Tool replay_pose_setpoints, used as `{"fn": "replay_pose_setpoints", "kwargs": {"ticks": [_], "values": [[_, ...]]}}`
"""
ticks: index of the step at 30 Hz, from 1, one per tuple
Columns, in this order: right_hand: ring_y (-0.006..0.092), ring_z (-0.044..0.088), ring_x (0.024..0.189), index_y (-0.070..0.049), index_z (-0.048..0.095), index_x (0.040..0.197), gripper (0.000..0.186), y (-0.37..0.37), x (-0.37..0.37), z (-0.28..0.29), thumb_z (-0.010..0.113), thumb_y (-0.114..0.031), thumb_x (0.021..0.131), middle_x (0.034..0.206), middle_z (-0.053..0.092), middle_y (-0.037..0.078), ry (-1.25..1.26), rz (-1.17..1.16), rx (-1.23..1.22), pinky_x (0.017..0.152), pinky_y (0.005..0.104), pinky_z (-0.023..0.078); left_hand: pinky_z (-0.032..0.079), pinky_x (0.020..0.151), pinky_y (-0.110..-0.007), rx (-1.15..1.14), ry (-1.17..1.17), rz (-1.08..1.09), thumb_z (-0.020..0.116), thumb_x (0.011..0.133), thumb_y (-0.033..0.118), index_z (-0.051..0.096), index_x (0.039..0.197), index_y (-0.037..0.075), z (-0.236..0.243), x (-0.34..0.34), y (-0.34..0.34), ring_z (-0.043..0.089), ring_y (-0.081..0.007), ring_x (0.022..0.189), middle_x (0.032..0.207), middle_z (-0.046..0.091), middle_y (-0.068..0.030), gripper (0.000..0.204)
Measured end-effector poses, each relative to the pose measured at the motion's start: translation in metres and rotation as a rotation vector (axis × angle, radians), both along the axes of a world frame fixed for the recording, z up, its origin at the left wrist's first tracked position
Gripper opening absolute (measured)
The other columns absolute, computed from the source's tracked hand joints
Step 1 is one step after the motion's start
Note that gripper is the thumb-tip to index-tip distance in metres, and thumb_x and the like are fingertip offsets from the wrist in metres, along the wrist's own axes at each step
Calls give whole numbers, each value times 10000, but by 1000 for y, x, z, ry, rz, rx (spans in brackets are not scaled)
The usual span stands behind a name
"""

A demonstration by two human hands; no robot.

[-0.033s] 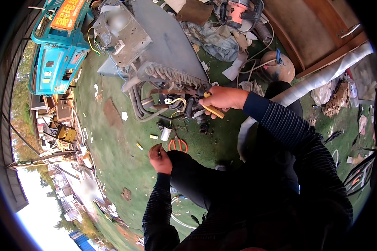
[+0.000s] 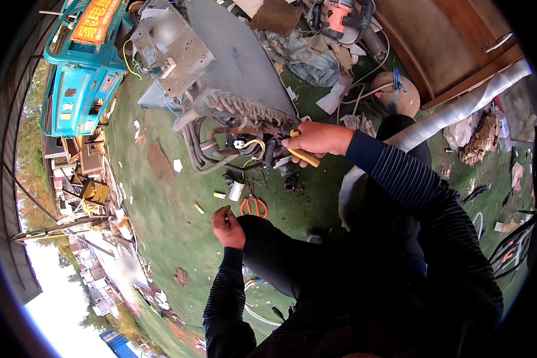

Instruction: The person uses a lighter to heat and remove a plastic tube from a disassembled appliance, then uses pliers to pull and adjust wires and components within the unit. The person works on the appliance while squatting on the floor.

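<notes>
My right hand (image 2: pixel 313 140) grips a yellow-handled tool (image 2: pixel 304 157), its head against the dark fittings at the end of a metal coil unit (image 2: pixel 238 104) with bent copper and grey pipes (image 2: pixel 204 149). A pale wire loop (image 2: pixel 256 149) sits just left of that hand. My left hand (image 2: pixel 227 228) is curled beside my left knee; whatever it holds, if anything, is hidden. Red-handled scissors (image 2: pixel 261 206) lie on the green ground between my hands and the unit, near a small white cylinder (image 2: pixel 236 191).
A teal cargo vehicle (image 2: pixel 77 95) and junk pile (image 2: pixel 89 179) are at left. A perforated metal plate (image 2: pixel 191 53), grey rags (image 2: pixel 307 59), a pink power tool (image 2: pixel 334 21) and a wooden cabinet (image 2: pixel 441 42) lie ahead. A silver wrapped tube (image 2: pixel 441 113) crosses at right.
</notes>
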State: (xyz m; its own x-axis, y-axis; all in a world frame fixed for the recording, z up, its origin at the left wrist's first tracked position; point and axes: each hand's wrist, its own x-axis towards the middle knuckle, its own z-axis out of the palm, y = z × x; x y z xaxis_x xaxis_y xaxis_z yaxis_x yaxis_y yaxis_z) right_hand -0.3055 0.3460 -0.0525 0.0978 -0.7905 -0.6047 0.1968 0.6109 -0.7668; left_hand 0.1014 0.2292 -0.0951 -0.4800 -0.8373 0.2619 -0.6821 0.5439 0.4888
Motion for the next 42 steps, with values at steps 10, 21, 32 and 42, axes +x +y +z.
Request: {"fn": "replay_pose_setpoints", "kwargs": {"ticks": [10,21,32,42], "values": [[197,748,788,-22,612,1110,344,9,12,-2,623,-361,1052,927,705,73,-192,-103,-61,654,407,655,525,779,-375,-52,-73,38,644,944,31,747,1049,26,5,15,10,670,-268,894,1026,731,-118,147],[182,653,666,-38,637,1084,332,4,-9,-18,581,-365,1067,889,697,71,-641,-92,-6,591,389,547,533,873,-419,17,-152,99,651,938,48,751,1047,36,13,13,21,672,-318,1015,1079,738,-127,149],[168,655,723,-42,654,1163,357,4,-5,-28,583,-381,1078,970,739,68,-686,-77,1,595,375,524,526,863,-427,-9,-180,95,648,926,33,744,1030,33,19,-1,25,661,-313,953,1041,732,-129,142],[119,702,880,-71,661,1082,317,30,-18,10,620,-384,1058,1063,771,32,-203,-5,-99,644,294,507,512,900,-443,6,-78,62,641,920,34,744,1027,32,18,-21,19,659,-333,969,1042,735,-134,149]]}}
